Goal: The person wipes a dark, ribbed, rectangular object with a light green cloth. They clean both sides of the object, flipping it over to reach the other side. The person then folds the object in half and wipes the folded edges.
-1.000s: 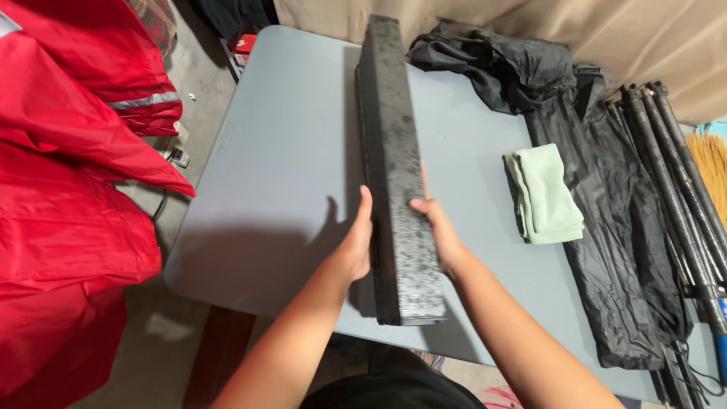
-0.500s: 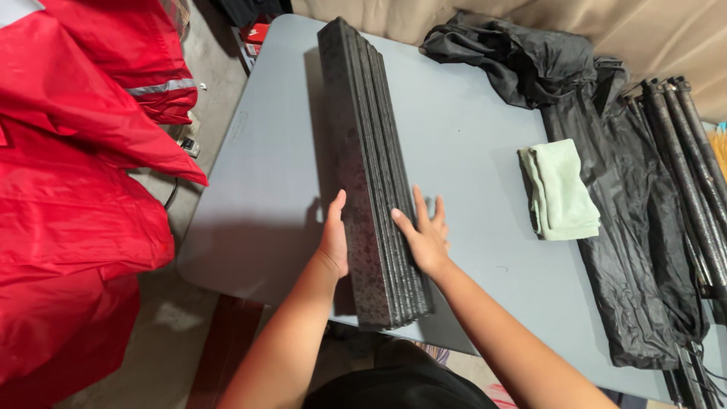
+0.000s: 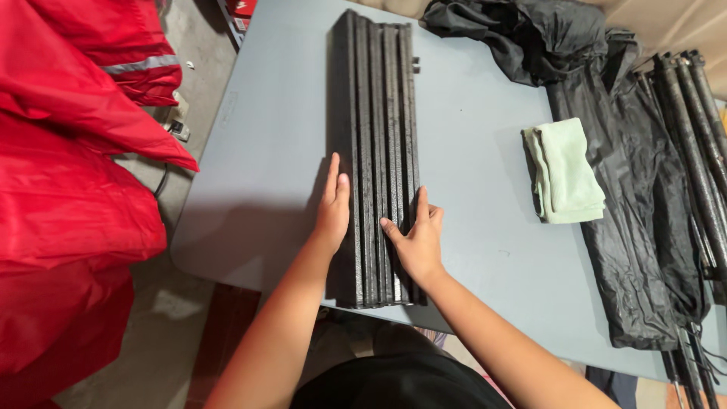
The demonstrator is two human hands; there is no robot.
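Note:
A long black stack of flat panels lies lengthwise on the grey table, its ribbed edges facing up. My left hand rests flat against the stack's left side near the close end. On the top and right side of the stack lies my right hand, fingers spread. Neither hand is closed around anything.
A folded pale green cloth lies on the table to the right. Black fabric and black poles cover the right side. Red garments hang off to the left, over the floor.
The black stack has been tipped from standing on its narrow edge to lying wider on the table. Both hands have shifted from gripping its sides to resting on it.

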